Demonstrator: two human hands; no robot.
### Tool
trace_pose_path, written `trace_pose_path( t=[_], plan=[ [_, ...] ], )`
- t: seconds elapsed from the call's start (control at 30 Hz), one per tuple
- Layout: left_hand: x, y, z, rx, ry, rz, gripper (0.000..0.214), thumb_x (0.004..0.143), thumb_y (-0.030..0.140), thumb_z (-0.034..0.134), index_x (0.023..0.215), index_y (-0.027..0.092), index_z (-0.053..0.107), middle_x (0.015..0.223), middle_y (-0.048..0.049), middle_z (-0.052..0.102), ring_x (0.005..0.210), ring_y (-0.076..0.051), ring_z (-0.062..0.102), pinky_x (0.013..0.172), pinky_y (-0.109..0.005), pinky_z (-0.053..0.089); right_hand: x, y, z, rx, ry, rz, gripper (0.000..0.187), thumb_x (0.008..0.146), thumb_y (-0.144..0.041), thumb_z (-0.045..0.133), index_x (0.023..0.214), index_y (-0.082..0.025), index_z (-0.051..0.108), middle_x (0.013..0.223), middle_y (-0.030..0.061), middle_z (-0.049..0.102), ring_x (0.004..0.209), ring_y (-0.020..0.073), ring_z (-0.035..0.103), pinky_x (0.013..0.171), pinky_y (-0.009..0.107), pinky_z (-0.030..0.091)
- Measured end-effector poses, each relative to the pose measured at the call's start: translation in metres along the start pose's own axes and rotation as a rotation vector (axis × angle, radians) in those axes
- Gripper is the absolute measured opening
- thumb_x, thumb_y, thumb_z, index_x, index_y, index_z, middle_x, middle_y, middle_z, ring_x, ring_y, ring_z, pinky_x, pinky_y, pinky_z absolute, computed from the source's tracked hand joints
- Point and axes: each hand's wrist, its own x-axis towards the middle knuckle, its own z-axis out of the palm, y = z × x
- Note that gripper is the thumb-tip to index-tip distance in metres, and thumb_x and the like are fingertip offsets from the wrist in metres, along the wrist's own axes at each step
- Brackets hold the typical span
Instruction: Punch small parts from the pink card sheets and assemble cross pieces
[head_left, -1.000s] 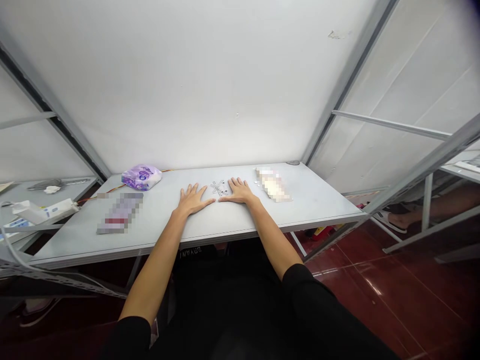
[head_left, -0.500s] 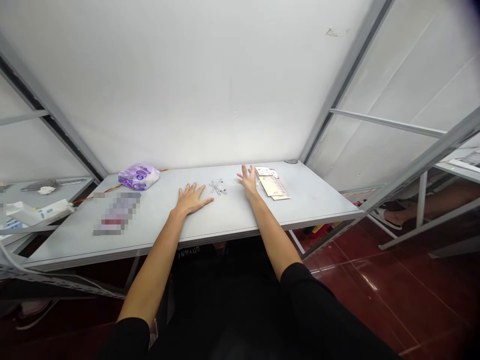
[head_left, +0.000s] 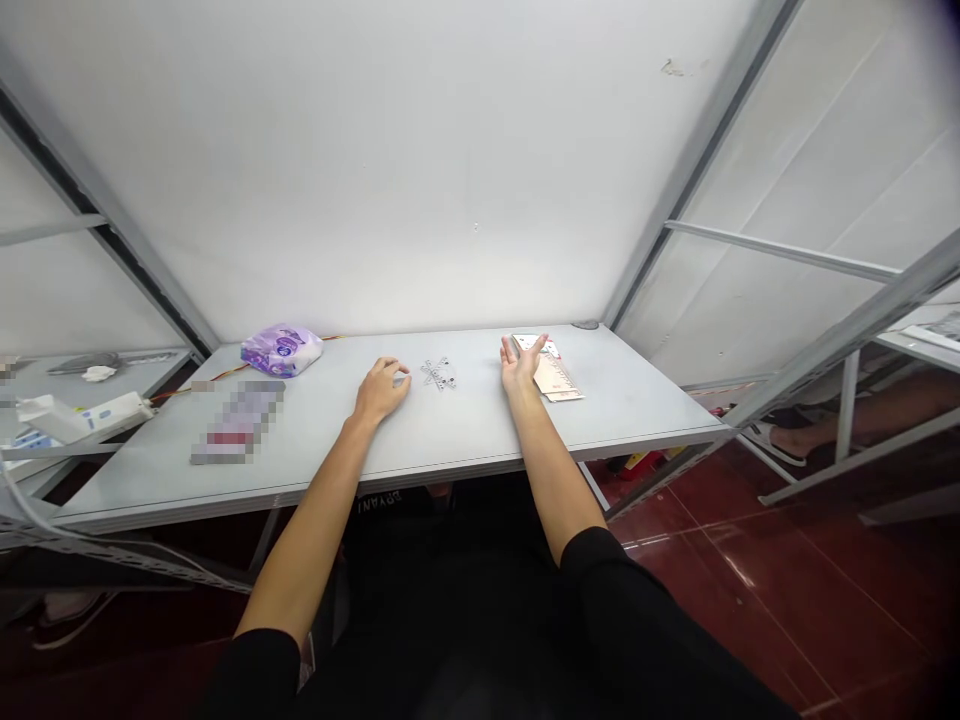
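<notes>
As the right hand [head_left: 521, 365] swings out to the beige card packet [head_left: 559, 382], neither hand grips anything.
Empty, the left hand [head_left: 382, 392] curls loosely at 8 o'clock of the cross-shaped metal bracket [head_left: 438, 374]; packet at 3 o'clock, right-hand contact unclear.

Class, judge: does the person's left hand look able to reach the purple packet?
Probably yes: the left hand rests on the table top, with the purple packet further along it, and nothing stands between them; the blurred item lies nearer the front edge, off that line.

A flat package [head_left: 237, 422] is blurred beyond recognition.
</notes>
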Motion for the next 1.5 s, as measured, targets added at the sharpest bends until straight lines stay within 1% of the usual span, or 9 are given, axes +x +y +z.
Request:
trace_pose_path(
  t=[0.17,0.3,0.5,0.73,0.87,1.0,1.1,1.2,1.5],
  plan=[
    [0.002,0.002,-0.003,-0.014,0.079,0.016,0.021,0.088,0.031,0.054,0.097,0.023,0.072,0.095,-0.0062,0.067,0.084,-0.022,0.065,0.093,-0.040,0.053,-0.001,-0.001,0.005,0.183,0.108,0.086,0.064,0.101,-0.065,0.026,0.154,-0.030,0.037,0.158,0.0152,0.041,0.105,0.0176,0.076,0.073,0.027,0.062],
    [0.002,0.004,-0.003,-0.035,0.102,0.023,0.021,0.088,0.031,0.054,0.098,0.023,0.071,0.089,-0.0052,0.065,0.082,-0.021,0.063,0.091,-0.038,0.052,-0.007,0.001,0.013,0.183,0.069,0.030,0.046,0.096,-0.052,0.051,0.130,-0.022,0.061,0.136,0.0100,0.063,0.082,0.0134,0.078,0.059,0.019,0.057],
    [-0.001,0.012,-0.006,-0.102,0.138,0.053,0.031,0.092,0.043,0.058,0.116,0.024,0.068,0.115,-0.0084,0.063,0.105,-0.025,0.064,0.103,-0.040,0.050,-0.036,0.008,0.031,-0.040,-0.351,-0.076,0.018,0.080,-0.030,0.073,0.092,-0.017,0.075,0.094,0.0045,0.077,0.050,0.0085,0.065,0.040,0.015,0.042],
    [-0.003,0.014,-0.005,-0.107,-0.029,0.237,0.053,0.089,0.052,0.065,0.134,0.026,0.059,0.143,-0.0086,0.054,0.133,-0.028,0.053,0.116,-0.041,0.043,-0.069,0.009,0.045,-0.140,-0.781,-0.079,0.019,0.075,-0.031,0.078,0.086,-0.015,0.077,0.087,0.0039,0.077,0.048,0.0074,0.059,0.041,0.017,0.043],
    [-0.005,0.015,-0.002,-0.085,-0.115,0.252,0.054,0.090,0.055,0.063,0.138,0.029,0.059,0.144,-0.0073,0.056,0.132,-0.028,0.055,0.113,-0.041,0.046,-0.071,0.005,0.046,-0.150,-0.799,-0.088,0.016,0.076,-0.029,0.077,0.086,-0.015,0.076,0.080,0.0029,0.074,0.049,0.0078,0.055,0.047,0.020,0.046],
    [-0.004,0.014,-0.005,-0.061,-0.031,0.174,0.046,0.095,0.050,0.056,0.135,0.028,0.061,0.139,-0.0074,0.061,0.126,-0.028,0.059,0.112,-0.042,0.046,-0.062,0.008,0.042,-0.284,-0.703,-0.196,0.018,0.083,-0.030,0.068,0.095,-0.019,0.077,0.083,0.0005,0.073,0.054,0.0092,0.056,0.060,0.024,0.052],
    [-0.002,0.011,-0.008,-0.075,0.048,0.012,0.045,0.098,0.048,0.051,0.136,0.028,0.061,0.138,-0.0085,0.061,0.123,-0.029,0.061,0.109,-0.043,0.047,-0.050,0.013,0.033,-0.591,-0.504,-0.355,0.024,0.087,-0.035,0.067,0.104,-0.023,0.077,0.091,0.0021,0.071,0.078,0.0153,0.066,0.085,0.031,0.055],
    [-0.002,0.009,-0.009,-0.100,0.070,-0.101,0.045,0.100,0.050,0.046,0.136,0.028,0.061,0.137,-0.0088,0.061,0.121,-0.028,0.062,0.108,-0.043,0.048,-0.041,0.017,0.025,-0.948,-0.532,-0.431,0.043,0.080,-0.049,0.078,0.114,-0.022,0.077,0.113,0.0095,0.069,0.106,0.0242,0.065,0.101,0.038,0.049],
    [0.001,0.007,-0.005,-0.109,0.048,-0.135,0.044,0.099,0.049,0.048,0.135,0.029,0.063,0.135,-0.0097,0.060,0.121,-0.029,0.061,0.106,-0.044,0.048,-0.030,0.024,0.026,-0.937,-0.606,-0.355,0.020,0.081,-0.034,0.077,0.096,-0.021,0.079,0.100,0.0062,0.077,0.098,0.0214,0.069,0.092,0.031,0.049]
  ],
)
